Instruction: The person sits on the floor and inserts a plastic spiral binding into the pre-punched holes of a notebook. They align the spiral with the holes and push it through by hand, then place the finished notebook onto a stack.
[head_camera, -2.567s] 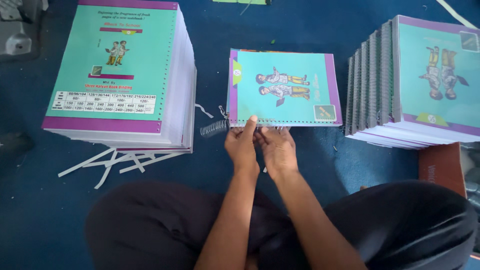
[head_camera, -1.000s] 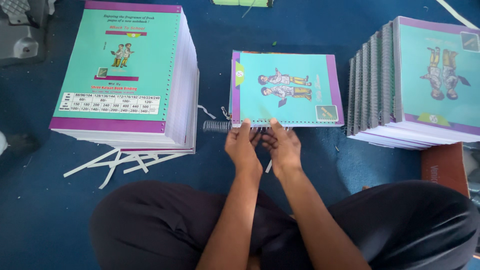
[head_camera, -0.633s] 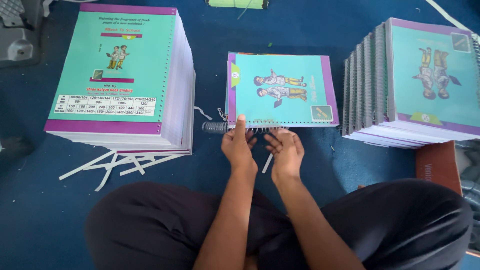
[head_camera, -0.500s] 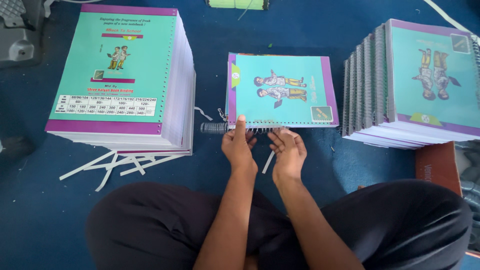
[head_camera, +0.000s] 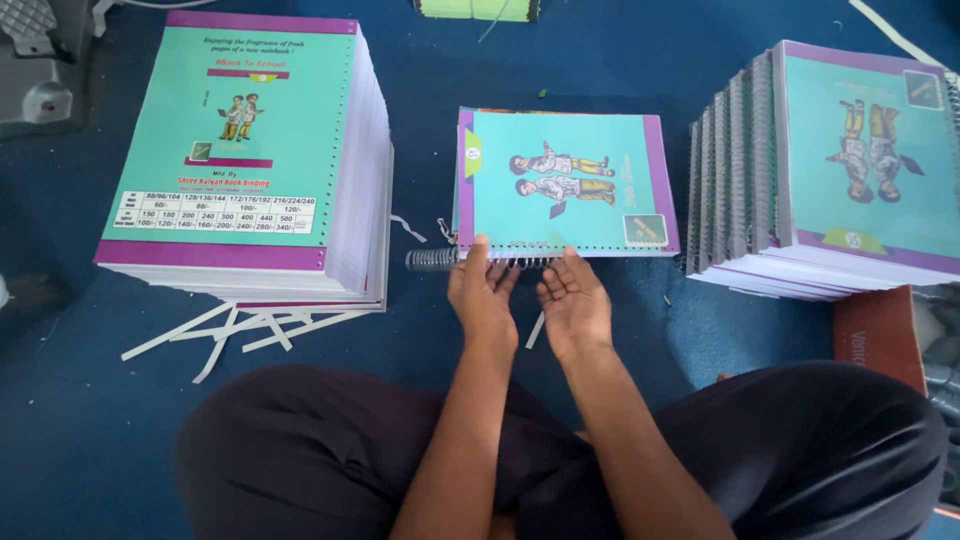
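Roughly, left to right: tall stack of unbound notebooks (head_camera: 250, 160) sat far left, teal cover with purple bands, cartoon figures and a white price-grid panel; white paper strips (head_camera: 235, 330) lay at its base. Centre: single teal notebook (head_camera: 565, 185), long axis left-right, directly ahead of both hands. Metal spiral coil (head_camera: 435, 258) ran along its near edge, free end poking out left. Left hand (head_camera: 483, 295) nearer that end, fingertips pressed on cover edge at coil. Right hand (head_camera: 572, 300) just beside, fingers loosely spread, touching coil, clamped on nothing. Far right: fanned stack of bound notebooks (head_camera: 830, 170), same teal-purple covers.
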